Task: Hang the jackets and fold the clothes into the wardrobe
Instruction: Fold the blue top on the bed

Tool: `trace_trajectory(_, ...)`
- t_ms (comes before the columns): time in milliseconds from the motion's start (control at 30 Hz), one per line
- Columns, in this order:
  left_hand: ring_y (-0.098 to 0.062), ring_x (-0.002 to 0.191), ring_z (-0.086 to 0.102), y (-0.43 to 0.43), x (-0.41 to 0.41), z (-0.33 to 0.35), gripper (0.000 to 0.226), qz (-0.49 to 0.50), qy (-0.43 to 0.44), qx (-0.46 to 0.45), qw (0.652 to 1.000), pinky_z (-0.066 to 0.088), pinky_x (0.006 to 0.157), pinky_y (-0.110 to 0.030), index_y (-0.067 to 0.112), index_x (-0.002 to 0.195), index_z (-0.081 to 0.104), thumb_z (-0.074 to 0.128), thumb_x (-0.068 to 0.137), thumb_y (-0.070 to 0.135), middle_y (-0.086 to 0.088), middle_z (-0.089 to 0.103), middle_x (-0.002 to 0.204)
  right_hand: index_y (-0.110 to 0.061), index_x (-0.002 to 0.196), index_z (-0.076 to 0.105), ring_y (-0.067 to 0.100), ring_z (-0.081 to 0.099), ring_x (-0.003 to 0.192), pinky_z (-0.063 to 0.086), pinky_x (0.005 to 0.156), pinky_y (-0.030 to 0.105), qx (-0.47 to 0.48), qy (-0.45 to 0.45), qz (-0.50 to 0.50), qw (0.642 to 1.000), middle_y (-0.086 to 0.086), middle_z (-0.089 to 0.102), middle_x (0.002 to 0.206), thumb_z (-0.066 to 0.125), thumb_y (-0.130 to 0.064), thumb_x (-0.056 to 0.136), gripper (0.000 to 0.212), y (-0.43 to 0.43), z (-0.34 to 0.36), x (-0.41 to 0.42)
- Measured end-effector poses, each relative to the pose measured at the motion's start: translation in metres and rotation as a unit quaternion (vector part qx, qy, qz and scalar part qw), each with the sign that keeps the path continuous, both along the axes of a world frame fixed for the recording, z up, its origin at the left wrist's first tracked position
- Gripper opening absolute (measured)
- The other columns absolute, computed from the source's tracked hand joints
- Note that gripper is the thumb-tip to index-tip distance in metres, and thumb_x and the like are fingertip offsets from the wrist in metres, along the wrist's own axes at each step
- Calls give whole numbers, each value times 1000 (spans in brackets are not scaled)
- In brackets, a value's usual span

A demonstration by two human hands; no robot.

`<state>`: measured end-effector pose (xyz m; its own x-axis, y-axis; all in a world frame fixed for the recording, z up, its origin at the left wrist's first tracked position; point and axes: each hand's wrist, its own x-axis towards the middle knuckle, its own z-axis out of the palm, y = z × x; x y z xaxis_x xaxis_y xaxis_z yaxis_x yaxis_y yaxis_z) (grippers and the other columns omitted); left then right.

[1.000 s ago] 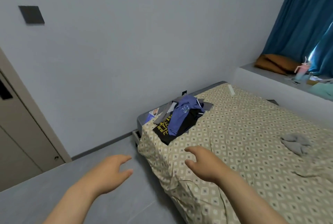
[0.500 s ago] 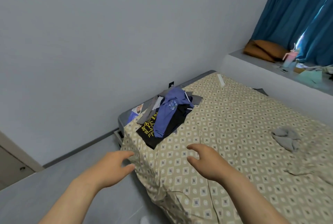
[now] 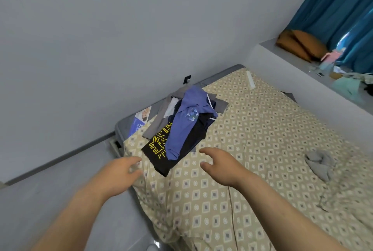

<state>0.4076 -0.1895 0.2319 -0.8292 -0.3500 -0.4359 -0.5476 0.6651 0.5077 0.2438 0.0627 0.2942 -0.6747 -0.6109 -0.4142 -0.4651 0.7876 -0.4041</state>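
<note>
A pile of clothes lies at the bed's near-left corner: a blue garment (image 3: 185,121) on top, a black shirt with a yellow print (image 3: 159,150) under it, and grey pieces (image 3: 159,121) beneath. My left hand (image 3: 119,176) hovers just short of the black shirt's corner, fingers relaxed and holding nothing. My right hand (image 3: 220,164) hovers over the bedspread just right of the pile, fingers spread and loosely bent, also holding nothing. A crumpled grey garment (image 3: 319,162) lies apart on the right of the bed.
The bed (image 3: 252,139) has a beige diamond-patterned cover and stands against a grey wall. A ledge (image 3: 282,49) at the far right carries a brown cushion (image 3: 298,43), a pink bottle and small items under blue curtains (image 3: 333,4). Grey floor (image 3: 60,190) lies to the left.
The view has swung right and closer to the bed, so the door is out of sight. Both hands have moved forward, nearer the clothes pile.
</note>
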Motion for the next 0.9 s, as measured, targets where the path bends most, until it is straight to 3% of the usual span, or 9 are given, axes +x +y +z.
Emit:
trace_trajectory(300, -16, 124, 54, -35, -24, -45, 45, 70, 37, 62, 995, 41, 100, -29, 32, 141, 50, 54, 96, 39, 5, 54, 142, -19, 147, 42, 18, 40, 138, 31, 110, 25, 58, 24, 51, 997, 1, 43, 151, 51, -29, 100, 49, -43, -25, -51)
trace_trajectory(567, -17, 129, 50, -29, -43, -135, 40, 157, 47, 110, 980, 37, 103, -31, 31, 134, 57, 58, 95, 36, 5, 54, 142, -22, 152, 32, 20, 33, 140, 30, 113, 30, 126, 28, 163, 978, 0, 37, 152, 49, -31, 100, 55, -30, -113, -105)
trace_trajectory(733, -20, 130, 47, 17, -94, -195, 32, 254, 68, 168, 950, 40, 97, -27, 36, 129, 58, 55, 98, 28, 5, 47, 144, -34, 157, 8, 19, 24, 147, 30, 115, 29, 120, 0, 194, 974, -5, 11, 164, 48, -34, 99, 70, 2, -194, -163)
trace_trajectory(800, -17, 123, 50, 40, -126, -223, 30, 307, 100, 208, 923, 40, 90, -24, 35, 123, 58, 57, 98, 19, 11, 46, 138, -40, 156, 0, 21, 30, 145, 36, 110, 31, 118, -3, 208, 971, -7, -4, 166, 49, -34, 99, 75, 7, -230, -197)
trace_trajectory(900, -16, 126, 51, 66, -172, -267, 39, 366, 131, 253, 886, 41, 92, -29, 32, 126, 54, 62, 93, 10, 13, 48, 135, -42, 155, 0, 23, 47, 133, 47, 98, 34, 113, 13, 234, 966, -6, -13, 165, 52, -31, 96, 80, 0, -281, -247)
